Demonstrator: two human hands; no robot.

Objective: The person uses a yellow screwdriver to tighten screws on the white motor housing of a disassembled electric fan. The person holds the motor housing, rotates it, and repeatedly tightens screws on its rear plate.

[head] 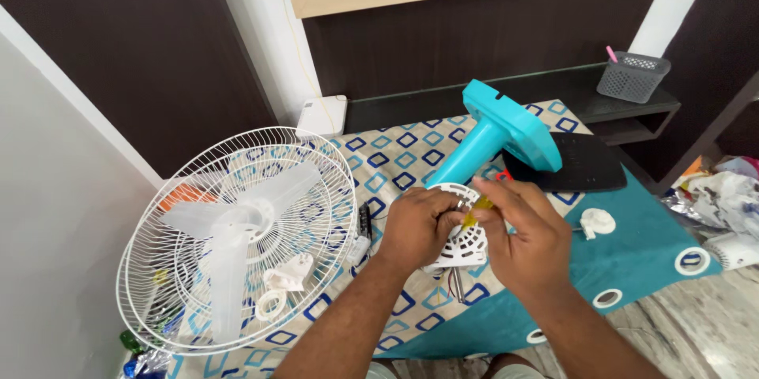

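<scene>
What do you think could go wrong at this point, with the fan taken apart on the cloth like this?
1. The yellow-handled tool in the right hand works close to the left hand, which grips the white vented motor cover; a slip might jab a finger.
2. The small white parts lie loose inside the wire guard; they could get lost.
3. The teal fan stand leans tilted behind the hands and might tip.

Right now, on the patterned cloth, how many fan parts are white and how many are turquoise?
White: 5 — wire guards, blade, motor cover in the left hand, ring, knob.
Turquoise: 1 — stand.
Total: 6. The right hand holds a yellow-handled screwdriver, not counted.
</scene>
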